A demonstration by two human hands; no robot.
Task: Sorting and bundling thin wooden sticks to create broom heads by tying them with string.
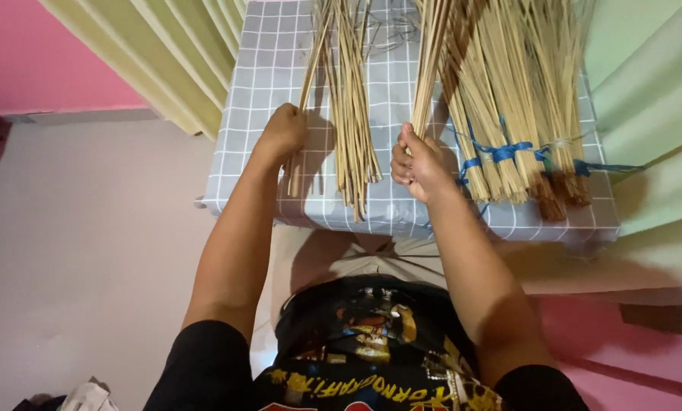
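My left hand (281, 131) is closed around a few thin pale broom sticks (310, 61) that run up the left side of the table. My right hand (417, 164) grips the lower end of another small bunch of sticks (430, 68) rising toward the top of the view. Between my hands lies a loose pile of sticks (354, 114), its ends fanning out near the table's front edge. To the right of my right hand lie thick bundles of sticks (519, 99) tied with blue string (508, 151).
The sticks rest on a table covered with a grey checked cloth (268, 53). Pale green curtains (170, 53) hang at the left, with more green fabric on the right. A pink wall (29, 53) and a pale floor (90, 251) lie to the left.
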